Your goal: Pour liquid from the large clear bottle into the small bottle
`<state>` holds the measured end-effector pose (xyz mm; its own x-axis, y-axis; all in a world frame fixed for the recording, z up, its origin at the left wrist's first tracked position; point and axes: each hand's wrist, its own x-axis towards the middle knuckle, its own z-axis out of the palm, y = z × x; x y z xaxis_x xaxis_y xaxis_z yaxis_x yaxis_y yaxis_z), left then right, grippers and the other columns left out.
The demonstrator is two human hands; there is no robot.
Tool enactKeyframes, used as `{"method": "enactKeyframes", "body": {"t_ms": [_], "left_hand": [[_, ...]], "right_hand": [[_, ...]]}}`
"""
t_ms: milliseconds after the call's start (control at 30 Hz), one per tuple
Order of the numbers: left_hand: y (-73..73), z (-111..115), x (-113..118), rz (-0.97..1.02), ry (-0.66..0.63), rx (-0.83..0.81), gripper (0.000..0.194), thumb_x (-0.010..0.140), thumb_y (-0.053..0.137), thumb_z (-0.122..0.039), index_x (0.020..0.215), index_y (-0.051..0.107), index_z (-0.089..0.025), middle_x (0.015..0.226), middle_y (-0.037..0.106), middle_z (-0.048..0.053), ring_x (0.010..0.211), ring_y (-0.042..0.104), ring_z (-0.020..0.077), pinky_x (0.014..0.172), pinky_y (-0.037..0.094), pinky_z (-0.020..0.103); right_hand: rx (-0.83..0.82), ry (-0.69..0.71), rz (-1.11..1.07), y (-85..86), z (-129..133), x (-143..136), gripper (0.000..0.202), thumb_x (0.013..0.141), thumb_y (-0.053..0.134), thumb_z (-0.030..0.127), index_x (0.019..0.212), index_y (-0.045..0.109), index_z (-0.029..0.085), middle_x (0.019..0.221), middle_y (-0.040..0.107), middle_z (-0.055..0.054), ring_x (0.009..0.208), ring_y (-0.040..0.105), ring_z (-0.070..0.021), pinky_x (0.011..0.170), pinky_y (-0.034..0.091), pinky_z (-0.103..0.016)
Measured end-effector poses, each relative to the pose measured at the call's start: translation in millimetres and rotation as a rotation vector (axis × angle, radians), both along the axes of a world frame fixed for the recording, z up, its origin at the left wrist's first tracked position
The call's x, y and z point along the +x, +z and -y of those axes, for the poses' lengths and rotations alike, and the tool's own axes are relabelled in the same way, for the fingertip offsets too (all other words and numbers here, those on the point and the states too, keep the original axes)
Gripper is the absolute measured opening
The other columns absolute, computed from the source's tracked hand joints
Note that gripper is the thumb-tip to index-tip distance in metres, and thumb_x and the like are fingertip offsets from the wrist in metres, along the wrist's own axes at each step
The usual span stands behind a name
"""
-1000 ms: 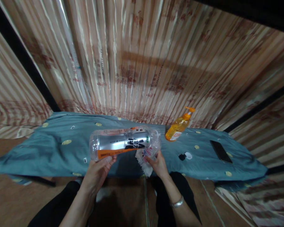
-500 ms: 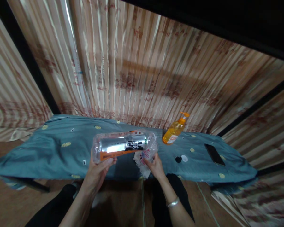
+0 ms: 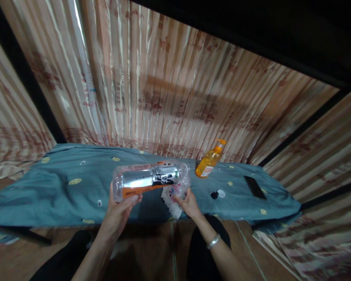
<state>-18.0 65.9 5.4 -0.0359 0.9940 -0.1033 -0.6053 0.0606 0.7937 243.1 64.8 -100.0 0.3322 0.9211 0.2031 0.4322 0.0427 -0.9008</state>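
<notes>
A large clear plastic bottle [image 3: 146,180] with a silver and orange label lies sideways in the air above the bed. My left hand [image 3: 123,207] is closed round its base end, thumb along the near side. By the neck end, my right hand [image 3: 188,203] pinches a white cloth [image 3: 172,203] with a frayed edge and a coloured print. The cloth hangs below the bottle's shoulder; part of it is behind the clear plastic, and whether it presses on the bottle I cannot tell.
A yellow pump bottle [image 3: 208,162] stands on the blue-green bedsheet [image 3: 90,164] near the patterned curtain [image 3: 163,97]. Right of my hands lie a small black and a white disc [image 3: 220,193] and a dark phone [image 3: 255,188]. A black bed frame [image 3: 251,43] spans overhead.
The view has shifted slightly, so the bed and the things on it appear further left. Both hands keep their grips, with the bottle and cloth held almost the same way.
</notes>
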Motion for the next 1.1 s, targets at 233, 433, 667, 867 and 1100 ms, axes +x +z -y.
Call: {"method": "enactKeyframes", "body": {"t_ms": [233, 433, 667, 867, 1100], "left_hand": [[-2.9, 1, -1, -0.01, 0.004, 0.004, 0.092, 0.042, 0.095, -0.017, 0.127, 0.06, -0.026, 0.075, 0.078, -0.003, 0.062, 0.072, 0.0176, 0.065, 0.061, 0.028], [-0.8, 1, 0, -0.012, 0.002, 0.003, 0.086, 0.041, 0.097, -0.021, 0.12, 0.063, -0.026, 0.076, 0.078, -0.004, 0.06, 0.071, 0.0161, 0.061, 0.06, 0.026], [2.1, 0, -1, -0.011, 0.014, -0.01, 0.082, 0.038, 0.097, -0.02, 0.114, 0.065, -0.024, 0.073, 0.077, -0.004, 0.059, 0.072, 0.016, 0.061, 0.06, 0.025], [7.6, -5, -1, -0.027, 0.011, -0.03, 0.066, 0.038, 0.096, -0.021, 0.099, 0.071, -0.024, 0.071, 0.077, -0.001, 0.058, 0.071, 0.0164, 0.059, 0.06, 0.025], [7.8, -20, -8, -0.065, -0.024, -0.062, 0.054, 0.035, 0.095, -0.019, 0.083, 0.073, -0.017, 0.063, 0.076, 0.003, 0.058, 0.071, 0.0181, 0.059, 0.061, 0.025]], "right_hand": [[-0.038, 0.01, 0.003, 1.4, 0, 2, 0.047, 0.068, 0.078, 0.041, 0.107, 0.061, 0.022, 0.1, 0.079, -0.007, 0.092, 0.074, -0.0305, 0.084, 0.059, -0.045], [-0.073, 0.003, 0.048, 3.1, 1, 2, 0.046, 0.069, 0.077, 0.039, 0.108, 0.061, 0.02, 0.101, 0.078, -0.009, 0.094, 0.074, -0.0312, 0.086, 0.058, -0.045], [-0.057, 0.027, 0.051, -1.5, -2, 5, 0.049, 0.07, 0.078, 0.038, 0.112, 0.061, 0.019, 0.099, 0.078, -0.009, 0.091, 0.074, -0.0314, 0.083, 0.058, -0.044], [-0.051, 0.04, 0.023, -1.0, -2, 3, 0.052, 0.07, 0.077, 0.038, 0.116, 0.061, 0.02, 0.099, 0.077, -0.008, 0.091, 0.074, -0.0319, 0.084, 0.06, -0.046], [-0.016, 0.051, 0.007, -5.5, -2, 5, 0.05, 0.07, 0.078, 0.034, 0.116, 0.06, 0.022, 0.097, 0.077, -0.006, 0.089, 0.074, -0.0317, 0.083, 0.061, -0.048]]}}
